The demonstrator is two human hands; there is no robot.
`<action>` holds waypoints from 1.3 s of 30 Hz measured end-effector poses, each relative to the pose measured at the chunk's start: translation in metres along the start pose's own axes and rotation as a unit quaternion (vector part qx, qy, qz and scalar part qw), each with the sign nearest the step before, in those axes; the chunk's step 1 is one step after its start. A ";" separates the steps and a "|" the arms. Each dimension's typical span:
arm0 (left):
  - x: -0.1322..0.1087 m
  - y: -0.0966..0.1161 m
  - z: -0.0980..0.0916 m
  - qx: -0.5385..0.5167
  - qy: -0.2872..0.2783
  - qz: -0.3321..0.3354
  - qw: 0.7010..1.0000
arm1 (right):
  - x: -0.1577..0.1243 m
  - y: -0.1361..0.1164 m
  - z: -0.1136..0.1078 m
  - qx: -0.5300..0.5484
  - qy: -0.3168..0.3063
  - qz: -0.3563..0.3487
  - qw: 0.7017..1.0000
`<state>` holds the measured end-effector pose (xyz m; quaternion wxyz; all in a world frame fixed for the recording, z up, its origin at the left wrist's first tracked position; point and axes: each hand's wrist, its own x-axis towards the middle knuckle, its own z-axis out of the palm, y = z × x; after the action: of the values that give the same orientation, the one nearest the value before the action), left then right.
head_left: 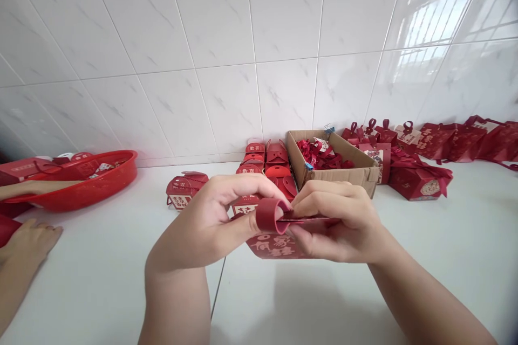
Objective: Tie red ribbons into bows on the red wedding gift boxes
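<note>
Both hands hold a dark red gift box [275,246] with pale printed characters, above the white table. My left hand [222,221] is closed on a red strap loop [267,216] at the top of the box, its thumb inside the loop. My right hand [340,221] pinches the flat top edge of the box beside the loop, thumb below and fingers above. The fingertips of both hands nearly meet at the strap. The box's lower side hangs beneath the fingers, and part of it is hidden by the right hand.
A cardboard box [343,174] of red ribbons stands behind my right hand. Small red boxes [188,190] sit mid-table. More red gift boxes [421,178] line the wall at right. At left, another person's hands [30,242] are near a red basin [93,186].
</note>
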<state>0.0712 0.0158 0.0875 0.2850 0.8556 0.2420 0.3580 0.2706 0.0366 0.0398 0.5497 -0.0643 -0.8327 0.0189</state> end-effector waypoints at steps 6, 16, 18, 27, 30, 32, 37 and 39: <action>0.000 0.000 -0.006 -0.017 -0.034 0.024 0.999 | 0.001 0.000 -0.001 -0.052 0.031 -0.029 0.998; 0.005 -0.016 0.006 0.070 0.064 0.132 0.987 | 0.004 0.002 0.002 -0.141 0.098 -0.068 0.983; 0.007 -0.016 0.007 0.083 0.075 0.159 0.981 | 0.005 0.002 0.002 -0.134 0.112 -0.059 0.983; 0.006 -0.009 0.007 0.073 0.070 0.168 0.981 | 0.007 -0.001 0.002 -0.079 0.088 -0.046 0.992; 0.006 -0.009 0.007 0.069 0.066 0.171 0.981 | 0.007 -0.001 0.003 -0.077 0.080 -0.046 0.993; 0.006 -0.009 0.006 0.064 0.064 0.171 0.981 | 0.007 -0.001 0.003 -0.075 0.079 -0.050 0.993; 0.007 -0.007 0.005 0.059 0.060 0.163 0.983 | 0.006 0.000 0.005 -0.070 0.082 -0.047 0.993; 0.007 -0.008 0.005 0.060 0.060 0.167 0.982 | 0.005 0.000 0.005 -0.073 0.079 -0.042 0.993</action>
<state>0.0777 0.0240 0.0826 0.1547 0.8765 0.1334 0.4359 0.2638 0.0379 0.0422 0.6082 -0.0708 -0.7875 -0.0699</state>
